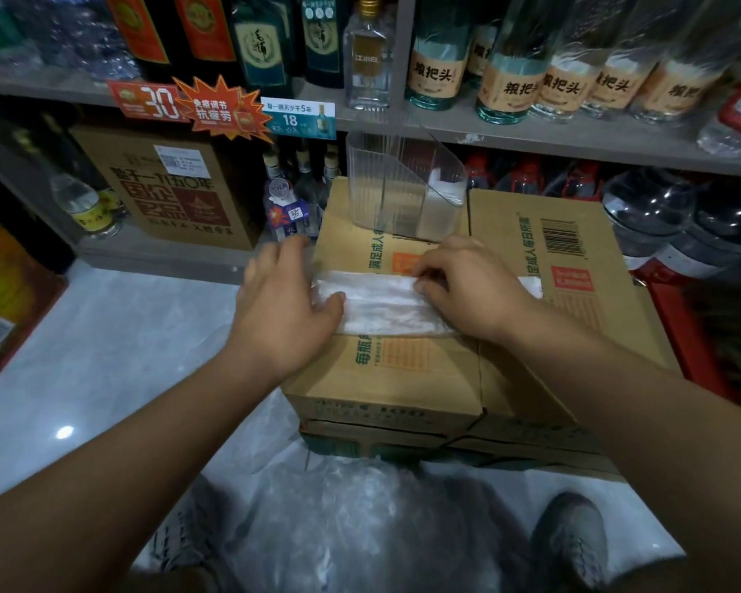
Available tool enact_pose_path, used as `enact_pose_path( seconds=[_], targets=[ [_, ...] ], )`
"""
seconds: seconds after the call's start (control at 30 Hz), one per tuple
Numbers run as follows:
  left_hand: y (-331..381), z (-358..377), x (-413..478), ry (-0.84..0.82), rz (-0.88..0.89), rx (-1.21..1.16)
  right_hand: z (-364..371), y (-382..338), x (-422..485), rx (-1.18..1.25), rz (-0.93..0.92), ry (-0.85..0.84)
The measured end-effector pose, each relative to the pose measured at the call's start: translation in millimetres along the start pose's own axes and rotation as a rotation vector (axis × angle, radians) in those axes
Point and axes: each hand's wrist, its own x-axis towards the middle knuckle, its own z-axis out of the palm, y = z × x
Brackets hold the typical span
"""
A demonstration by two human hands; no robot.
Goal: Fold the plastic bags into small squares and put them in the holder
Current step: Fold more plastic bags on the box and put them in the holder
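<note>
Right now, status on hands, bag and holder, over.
Left hand presses left end of plastic bag, right hand pinches its edge. Bag a long strip on cardboard box, not yet square. Clear holder behind, nothing between.

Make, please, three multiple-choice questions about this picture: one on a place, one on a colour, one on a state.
1. Where does the holder stand? A on the floor; B on the cardboard box; C on the shelf.
2. What colour is the holder? A red; B black; C clear.
3. What shape has the plastic bag between the left hand and the right hand? A a long strip; B a small square; C a crumpled ball.
Answers: 1 B: its base rests on the box's far end. 2 C: the box shows through its walls. 3 A: it lies flat, much wider than deep.
</note>
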Motion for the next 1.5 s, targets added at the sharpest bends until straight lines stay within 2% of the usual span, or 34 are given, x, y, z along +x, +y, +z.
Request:
enact_pose_path(
  seconds=[0.07,0.17,0.23,0.37,0.53,0.67,0.77,0.9,1.03,1.1,1.2,1.3,1.43,1.5],
  targets=[
    [2,0,-2,-0.025,0.140,0.115,2,0,0,0.012,-0.009,0.011],
    [1,7,-2,-0.159,0.403,0.278,4,1,-2,0.020,-0.013,0.018],
    [-1,14,-2,-0.263,0.450,0.354,6,0,-5,0.019,-0.017,0.053],
    [-6,24,-3,-0.340,0.426,0.404,13,-14,-24,-0.014,-0.071,0.136],
    [-6,27,-1,-0.320,0.395,0.385,22,-20,-46,-0.096,-0.042,-0.149],
    [-6,29,-1,-0.339,0.385,0.438,22,-19,-54,-0.157,-0.080,-0.174],
    [-6,31,-2,-0.349,0.372,0.472,22,-27,-62,-0.174,-0.128,-0.262],
    [-5,32,-1,-0.352,0.359,0.497,17,-15,-70,-0.165,-0.043,-0.343],
    [-6,33,-1,-0.346,0.362,0.510,4,18,-74,-0.140,0.071,-0.312],
    [-7,33,-1,-0.344,0.365,0.496,0,27,-76,-0.136,0.074,-0.246],
    [-7,32,-1,-0.334,0.376,0.459,-4,25,-74,-0.124,-0.128,-0.035],
    [-9,31,-1,-0.310,0.377,0.383,0,14,-62,-0.092,-0.295,0.001],
    [-12,28,-5,-0.193,0.381,0.214,9,10,-53,-0.116,-0.314,-0.004],
    [-14,24,-8,-0.144,0.443,0.193,10,9,-50,-0.121,-0.298,0.014]
  ],
)
